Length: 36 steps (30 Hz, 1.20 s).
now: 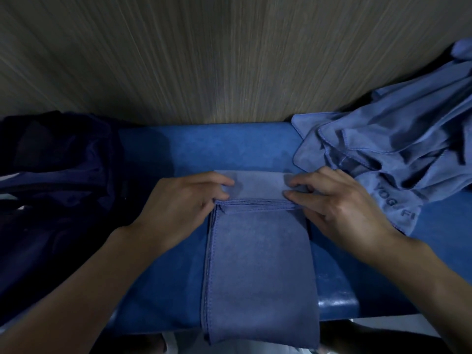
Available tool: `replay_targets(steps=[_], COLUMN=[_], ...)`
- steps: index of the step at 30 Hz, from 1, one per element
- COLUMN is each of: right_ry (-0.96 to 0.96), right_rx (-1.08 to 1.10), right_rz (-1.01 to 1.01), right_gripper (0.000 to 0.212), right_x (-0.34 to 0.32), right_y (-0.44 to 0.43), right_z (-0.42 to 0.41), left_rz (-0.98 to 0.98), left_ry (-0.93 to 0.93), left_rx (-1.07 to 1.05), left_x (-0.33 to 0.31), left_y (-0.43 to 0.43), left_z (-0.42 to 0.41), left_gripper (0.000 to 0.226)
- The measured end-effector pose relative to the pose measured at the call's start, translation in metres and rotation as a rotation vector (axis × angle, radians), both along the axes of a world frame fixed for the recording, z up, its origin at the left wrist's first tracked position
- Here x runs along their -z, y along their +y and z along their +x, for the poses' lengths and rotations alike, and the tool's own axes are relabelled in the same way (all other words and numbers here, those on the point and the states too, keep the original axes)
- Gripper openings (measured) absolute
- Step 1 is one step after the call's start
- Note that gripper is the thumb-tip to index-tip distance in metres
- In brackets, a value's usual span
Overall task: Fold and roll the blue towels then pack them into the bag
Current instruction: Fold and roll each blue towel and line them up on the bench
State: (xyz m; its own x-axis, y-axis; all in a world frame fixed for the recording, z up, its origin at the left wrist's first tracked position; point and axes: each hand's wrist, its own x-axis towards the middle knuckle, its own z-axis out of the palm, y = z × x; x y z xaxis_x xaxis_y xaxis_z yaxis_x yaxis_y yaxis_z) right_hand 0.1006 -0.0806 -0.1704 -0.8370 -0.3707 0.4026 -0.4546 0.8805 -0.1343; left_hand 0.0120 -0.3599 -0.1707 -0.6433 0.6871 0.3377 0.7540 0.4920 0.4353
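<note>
A blue towel [260,264], folded into a long narrow strip, lies down the middle of the blue padded bench [204,146] and hangs over its near edge. Its far end is turned over into a short flap. My left hand [184,203] pinches the flap's left side, fingers curled on the cloth. My right hand [337,200] pinches the flap's right side the same way. The dark navy bag [58,169] sits at the left end of the bench.
A loose heap of several more blue towels [398,144] lies at the right, one with printed letters near my right wrist. A wood-grain wall [204,54] stands directly behind the bench. Pale floor shows below the bench's near edge.
</note>
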Motion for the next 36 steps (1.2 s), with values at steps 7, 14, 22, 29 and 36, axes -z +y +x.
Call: replay_targets(steps=[7,14,22,29,36], right_ry=[-0.156,-0.215,-0.482,-0.605,-0.514], right_rx=[0.008,0.136,0.291,0.290,0.332], right_rz=[-0.104,-0.181,-0.265,-0.429,-0.559], right_gripper=[0.022,0.034,0.085,0.074,0.052], right_x=[-0.010,-0.009,-0.023,-0.026,-0.025], right_y=[-0.001,-0.003,-0.006,-0.008,-0.019], right_z=[0.005,0.000,0.001,-0.009,-0.017], left_rz=[-0.102,-0.051,-0.198,-0.092,0.152], left_ry=[-0.129,-0.317,-0.417,-0.570,-0.530], left_rx=[-0.062,-0.134,-0.148,-0.178,-0.199], left_x=[-0.012,-0.009,-0.017,-0.021,-0.019], left_y=[0.004,0.009,0.012,0.012,0.012], left_z=[0.005,0.001,-0.001,0.000,-0.001], left_gripper=[0.028,0.024,0.067,0.053,0.064])
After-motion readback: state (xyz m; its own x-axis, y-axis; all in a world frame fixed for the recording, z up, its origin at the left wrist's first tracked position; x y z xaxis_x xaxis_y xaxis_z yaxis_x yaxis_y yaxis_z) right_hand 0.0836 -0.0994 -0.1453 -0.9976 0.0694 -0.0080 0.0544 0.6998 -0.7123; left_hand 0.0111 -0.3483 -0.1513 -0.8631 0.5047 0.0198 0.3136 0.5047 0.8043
